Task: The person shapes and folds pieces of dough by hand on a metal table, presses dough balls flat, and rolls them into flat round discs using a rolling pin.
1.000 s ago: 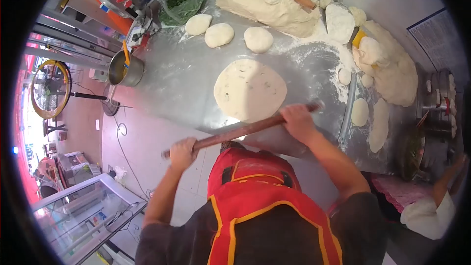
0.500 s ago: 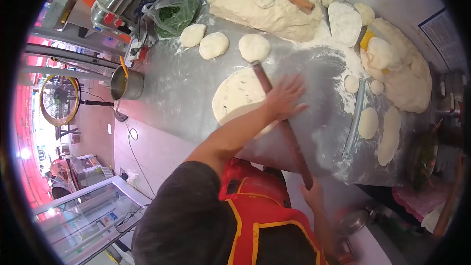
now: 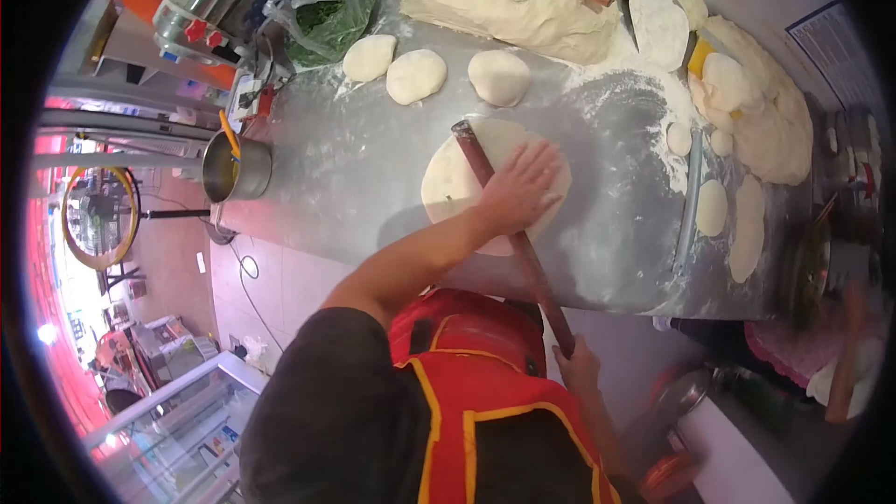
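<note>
A long dark-red rolling pin lies slanted across a round, flat sheet of dough on the metal worktop. Flat on the pin and the dough rests my left hand, its fingers stretched out. Small greenish specks show in the sheet. My right hand is wrapped round the pin's near end, past the table's front edge. Beyond the sheet sit three dough balls, the nearest being a rounded dough ball.
A big dough slab lies at the back, another dough mass at right. A thin grey rod lies beside small dough pieces. At left stand a metal pot and a bag of greens. Another person's arm shows at right.
My left hand and the rolling pin have shifted left over the dough sheet, from its right side to across its middle. My right hand still holds the near end. The view has shifted slightly.
</note>
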`<act>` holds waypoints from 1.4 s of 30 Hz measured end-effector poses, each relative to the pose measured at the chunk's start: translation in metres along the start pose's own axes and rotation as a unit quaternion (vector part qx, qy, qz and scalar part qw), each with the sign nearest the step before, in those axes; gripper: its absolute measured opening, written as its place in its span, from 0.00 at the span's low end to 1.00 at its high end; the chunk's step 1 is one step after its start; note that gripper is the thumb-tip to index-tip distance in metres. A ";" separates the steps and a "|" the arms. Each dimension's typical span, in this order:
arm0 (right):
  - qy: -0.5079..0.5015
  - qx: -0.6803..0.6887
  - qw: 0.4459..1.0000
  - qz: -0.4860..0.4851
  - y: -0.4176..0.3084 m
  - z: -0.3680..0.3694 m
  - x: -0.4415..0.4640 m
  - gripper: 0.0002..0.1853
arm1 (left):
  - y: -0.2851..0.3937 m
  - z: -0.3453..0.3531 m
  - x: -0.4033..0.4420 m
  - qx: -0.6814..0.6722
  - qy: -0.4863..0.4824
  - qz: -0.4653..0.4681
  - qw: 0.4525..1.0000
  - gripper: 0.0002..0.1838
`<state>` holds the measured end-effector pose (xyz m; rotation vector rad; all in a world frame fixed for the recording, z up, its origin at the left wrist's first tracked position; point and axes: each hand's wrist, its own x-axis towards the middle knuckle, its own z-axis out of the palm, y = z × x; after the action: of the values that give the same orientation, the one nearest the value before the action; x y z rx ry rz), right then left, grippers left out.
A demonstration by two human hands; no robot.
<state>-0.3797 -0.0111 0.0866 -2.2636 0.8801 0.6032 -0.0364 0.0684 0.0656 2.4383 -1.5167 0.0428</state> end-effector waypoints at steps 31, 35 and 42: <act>0.218 -0.117 0.923 -0.293 0.001 -0.093 0.083 0.18 | -0.053 -0.063 -0.077 -0.004 -0.053 -0.038 0.998 0.23; 0.161 -0.189 0.895 -0.371 -0.066 -0.122 0.154 0.27 | -0.030 -0.083 -0.176 0.011 0.011 -0.294 0.956 0.26; 0.239 -0.224 0.872 -0.364 -0.134 -0.108 0.238 0.34 | -0.043 -0.043 -0.164 0.045 0.053 -0.489 0.869 0.36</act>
<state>-0.1041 -0.1108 0.0706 -2.9680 0.0053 -0.1341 -0.0673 0.2408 0.0703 2.9118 -0.1046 0.0440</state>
